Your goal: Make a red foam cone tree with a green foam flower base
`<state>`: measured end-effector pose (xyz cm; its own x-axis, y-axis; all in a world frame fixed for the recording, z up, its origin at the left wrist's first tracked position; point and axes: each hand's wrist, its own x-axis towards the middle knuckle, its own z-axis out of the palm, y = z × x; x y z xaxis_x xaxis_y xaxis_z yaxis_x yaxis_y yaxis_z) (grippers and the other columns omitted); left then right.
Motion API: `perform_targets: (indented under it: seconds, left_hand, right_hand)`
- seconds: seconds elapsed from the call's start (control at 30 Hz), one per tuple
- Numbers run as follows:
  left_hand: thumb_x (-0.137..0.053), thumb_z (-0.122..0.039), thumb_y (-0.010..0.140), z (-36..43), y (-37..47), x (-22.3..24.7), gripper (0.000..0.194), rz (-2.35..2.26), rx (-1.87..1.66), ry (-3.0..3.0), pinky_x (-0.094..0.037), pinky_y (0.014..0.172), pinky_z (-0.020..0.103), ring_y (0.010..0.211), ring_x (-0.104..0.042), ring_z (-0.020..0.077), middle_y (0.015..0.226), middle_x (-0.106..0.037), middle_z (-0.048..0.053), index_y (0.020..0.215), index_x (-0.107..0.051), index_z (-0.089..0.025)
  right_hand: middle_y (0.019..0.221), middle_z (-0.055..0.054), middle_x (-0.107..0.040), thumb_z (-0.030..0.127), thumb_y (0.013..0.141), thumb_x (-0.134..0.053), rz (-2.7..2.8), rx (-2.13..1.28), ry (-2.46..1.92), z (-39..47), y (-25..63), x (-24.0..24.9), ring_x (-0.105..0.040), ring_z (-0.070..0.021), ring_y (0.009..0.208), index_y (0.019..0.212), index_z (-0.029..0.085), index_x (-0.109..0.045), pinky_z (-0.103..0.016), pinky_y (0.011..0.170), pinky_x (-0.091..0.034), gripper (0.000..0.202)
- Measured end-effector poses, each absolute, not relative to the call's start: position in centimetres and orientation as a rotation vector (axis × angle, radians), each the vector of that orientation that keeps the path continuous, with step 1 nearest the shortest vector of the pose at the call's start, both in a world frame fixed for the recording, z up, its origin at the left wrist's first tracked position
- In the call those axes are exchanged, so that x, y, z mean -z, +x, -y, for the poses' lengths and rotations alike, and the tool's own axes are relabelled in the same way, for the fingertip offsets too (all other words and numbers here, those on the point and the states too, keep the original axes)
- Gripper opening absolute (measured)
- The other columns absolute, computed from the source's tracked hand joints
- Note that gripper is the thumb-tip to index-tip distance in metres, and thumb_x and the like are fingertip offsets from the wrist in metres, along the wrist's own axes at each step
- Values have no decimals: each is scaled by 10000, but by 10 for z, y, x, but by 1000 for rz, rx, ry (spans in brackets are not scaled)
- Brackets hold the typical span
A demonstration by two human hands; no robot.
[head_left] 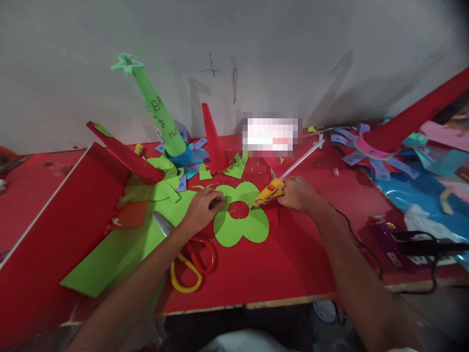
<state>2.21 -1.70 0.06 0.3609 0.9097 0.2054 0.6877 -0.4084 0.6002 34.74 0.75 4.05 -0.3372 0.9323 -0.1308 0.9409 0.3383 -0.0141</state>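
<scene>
While right hand (pixel 299 193) gripped yellow glue gun (pixel 270 191) | left hand (pixel 201 210) curled by green cutout (pixel 227 229) | its hold was unclear

Four cones, two hands (pixel 201 210) (pixel 299 194), one worktop (pixel 293 269).
Three clear red cones (pixel 122 155) (pixel 213 139) (pixel 406 128) and one green cone (pixel 157 107), with one star (pixel 128 62); one flower (pixel 240 233) between the hands with four petals and one hole; one glue gun (pixel 270 191), one pair of scissors (pixel 213 256), one purple box (pixel 388 238), two thin strands (pixel 211 66) (pixel 234 83) on one wall (pixel 293 54); green scraps (pixel 238 167) too many to count.
</scene>
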Motion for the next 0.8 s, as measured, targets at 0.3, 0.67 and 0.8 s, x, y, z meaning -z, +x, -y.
perform_targets:
  seconds: [0.3, 0.67, 0.8]
  left_hand:
    - [-673, -218, 961, 17, 23, -3, 55, -1381, -734, 2209, -470, 804, 326, 865, -643, 198, 932, -683, 41, 967, -722, -195]
    - [-662, -217, 970, 17, 22, -1, 61, -1377, -736, 2218, -470, 826, 337, 886, -640, 204, 944, -687, 44, 967, -720, -196]
    - [-657, -227, 979, 17, 23, -3, 77, -1377, -720, 2209, -466, 819, 333, 862, -632, 192, 945, -688, 46, 956, -720, -190]
  right_hand:
    - [968, -138, -803, 335, 917, -582, -2675, 108, 1692, -7, 353, -32, -736, -287, 879, 985, 156, -781, -335, 740, -429, 276]
    - [945, -146, -794, 250, 874, -574, -2639, 89, 1666, -10, 355, -31, -724, -280, 847, 969, 135, -775, -332, 717, -417, 250]
    - [920, -145, -787, 196, 835, -560, -2628, 83, 1643, -10, 354, -32, -718, -265, 821, 948, 124, -777, -326, 710, -416, 255]
